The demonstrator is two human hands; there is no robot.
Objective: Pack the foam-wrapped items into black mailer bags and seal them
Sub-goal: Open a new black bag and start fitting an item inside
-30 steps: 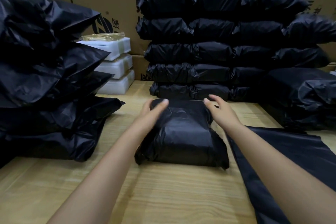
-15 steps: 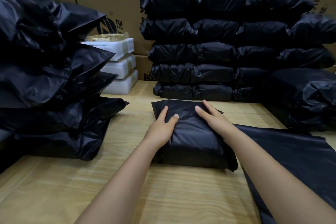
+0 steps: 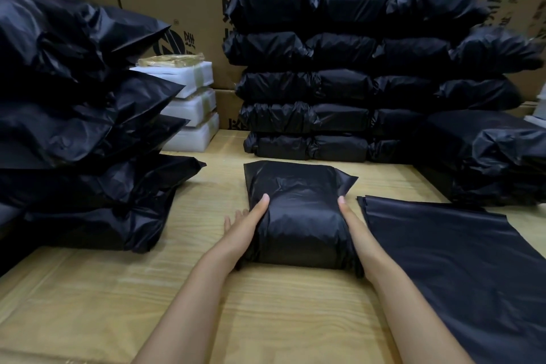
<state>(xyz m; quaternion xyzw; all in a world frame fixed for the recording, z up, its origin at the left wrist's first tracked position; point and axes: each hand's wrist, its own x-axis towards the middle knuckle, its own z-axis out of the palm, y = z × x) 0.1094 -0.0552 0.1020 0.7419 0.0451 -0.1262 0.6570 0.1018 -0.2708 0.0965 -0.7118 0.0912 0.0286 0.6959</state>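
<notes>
Filled mailer bag (image 3: 298, 216) lies flat on the wooden table (image 3: 266, 319), centre of frame, long axis running away from me. Its far flap (image 3: 295, 171) looks folded over. I can't tell whether the adhesive has taken across the full width.

Left hand (image 3: 245, 227) lies against the bag's left side, fingers straight. One digit is up on the top edge, the others are splayed on the table. Right hand (image 3: 351, 221) presses the right side. The one digit showing is straight, the rest are hidden behind the bag. Neither hand grips; they only bracket it.

Risks, as I judge them:
- The film is slick and loose over the block inside. A squeeze from both sides may bunch the plastic and tug the flap, whose right corner already juts out.
- If lifted between flat palms only, the bag could slip, or the contents could slide toward the flap end and pop a weak seal.
- Flat empty mailers (image 3: 458, 260) lie just beside the right forearm. A careless sweep would drag them out of square.
- The sealed stack (image 3: 354, 83), upper centre, is several rows high with rounded tops, so a tossed bag may roll off.
- Foam-wrapped items (image 3: 189, 115) sit behind the left pile (image 3: 74, 127). Reaching for them means passing its loose overhanging ends, which could snag.
</notes>
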